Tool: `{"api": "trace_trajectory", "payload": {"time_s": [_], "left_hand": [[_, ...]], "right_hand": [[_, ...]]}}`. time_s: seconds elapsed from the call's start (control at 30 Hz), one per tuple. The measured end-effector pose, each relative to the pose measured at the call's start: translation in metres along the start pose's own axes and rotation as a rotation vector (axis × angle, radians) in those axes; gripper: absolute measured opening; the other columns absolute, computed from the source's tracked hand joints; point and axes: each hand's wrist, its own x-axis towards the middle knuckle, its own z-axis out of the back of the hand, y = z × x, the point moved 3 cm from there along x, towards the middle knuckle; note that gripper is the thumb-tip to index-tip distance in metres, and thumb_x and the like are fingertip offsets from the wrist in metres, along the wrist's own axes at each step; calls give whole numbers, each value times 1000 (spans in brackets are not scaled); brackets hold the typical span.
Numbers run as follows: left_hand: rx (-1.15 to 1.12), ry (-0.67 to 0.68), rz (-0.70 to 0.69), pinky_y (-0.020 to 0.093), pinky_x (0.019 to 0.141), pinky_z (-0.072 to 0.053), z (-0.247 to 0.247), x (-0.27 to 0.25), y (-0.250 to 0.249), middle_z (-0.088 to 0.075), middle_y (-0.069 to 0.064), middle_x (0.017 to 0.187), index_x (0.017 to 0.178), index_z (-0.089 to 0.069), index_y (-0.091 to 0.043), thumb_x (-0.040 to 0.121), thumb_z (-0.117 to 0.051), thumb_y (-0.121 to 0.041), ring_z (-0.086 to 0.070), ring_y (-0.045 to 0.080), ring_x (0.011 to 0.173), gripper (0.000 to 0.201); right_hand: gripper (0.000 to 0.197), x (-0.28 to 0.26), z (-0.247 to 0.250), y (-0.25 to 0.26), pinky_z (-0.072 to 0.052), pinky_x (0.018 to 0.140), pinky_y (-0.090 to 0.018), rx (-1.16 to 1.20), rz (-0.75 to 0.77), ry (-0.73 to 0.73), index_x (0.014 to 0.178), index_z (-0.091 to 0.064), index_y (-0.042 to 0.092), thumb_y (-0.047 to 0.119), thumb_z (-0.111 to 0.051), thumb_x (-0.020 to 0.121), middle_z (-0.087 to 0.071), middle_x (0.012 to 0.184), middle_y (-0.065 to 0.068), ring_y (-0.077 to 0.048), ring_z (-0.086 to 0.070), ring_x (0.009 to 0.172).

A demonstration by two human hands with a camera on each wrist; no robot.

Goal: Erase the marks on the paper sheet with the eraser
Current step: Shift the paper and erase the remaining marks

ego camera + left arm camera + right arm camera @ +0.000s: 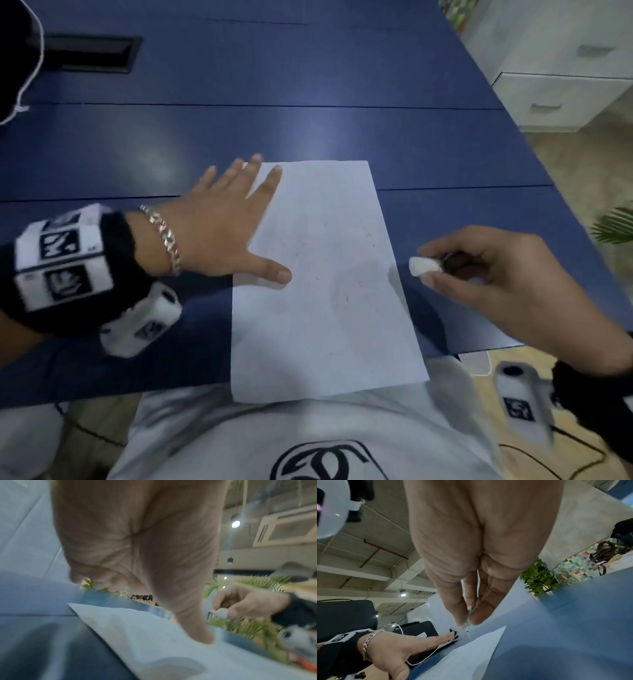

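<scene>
A white paper sheet [325, 281] lies on the blue table [308, 130], its near end hanging over the table's front edge. A few faint short pencil marks [347, 298] are scattered across its middle. My left hand [226, 222] lies flat with fingers spread on the sheet's left edge, thumb pressing on the paper [154, 642]. My right hand [496, 274] hovers just right of the sheet's right edge and pinches a small white eraser [423, 266] between thumb and fingers. In the right wrist view only a sliver of the eraser [469, 612] shows between the fingertips.
A black cable slot [89, 53] is set into the table at the far left. White drawer cabinets [565, 92] stand beyond the table's right edge, with a green plant [616, 226] beside it. Black chairs [344, 618] stand to the left.
</scene>
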Motion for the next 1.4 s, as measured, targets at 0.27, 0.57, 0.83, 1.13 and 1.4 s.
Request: {"api": "trace_trajectory", "payload": {"time_s": [0.27, 0.57, 0.83, 1.13, 1.4], "left_hand": [[99, 144, 31, 62, 128, 8, -32, -28, -33, 20, 11, 174, 162, 26, -17, 55, -29, -113, 15, 25, 163, 154], [155, 181, -72, 61, 126, 14, -13, -2, 7, 46, -4, 164, 153, 40, -42, 48, -53, -109, 36, 33, 155, 156], [-73, 94, -206, 52, 131, 8, 1, 14, -23, 36, -9, 169, 164, 24, -30, 62, -51, -102, 29, 23, 158, 146], [-18, 107, -173, 64, 126, 13, -20, 40, -39, 42, -10, 167, 158, 35, -36, 41, -51, -113, 34, 26, 156, 165], [-12, 137, -133, 76, 120, 12, -19, 39, -40, 45, -11, 165, 153, 38, -47, 40, -54, -111, 34, 28, 156, 159]], "right_hand": [[12, -5, -43, 7, -56, 70, -21, -197, 123, 208, 104, -77, 33, 27, -77, 93, -63, 95, 21, -2, -66, 83], [9, -20, -63, 32, -46, 73, -8, -197, 224, 409, 103, -75, 33, 30, -73, 95, -63, 94, 20, 3, -60, 88], [26, 34, -20, 29, -52, 76, -11, -249, 154, 240, 108, -79, 33, 49, -67, 92, -73, 97, 21, 7, -66, 83], [10, 116, -61, 50, -54, 74, -28, -413, 265, 284, 95, -77, 20, 21, -67, 93, -74, 86, 6, -16, -68, 80], [13, 90, -69, 58, -54, 69, -34, -391, 371, 561, 80, -72, 20, 32, -67, 84, -70, 76, 0, -18, -63, 69]]}}
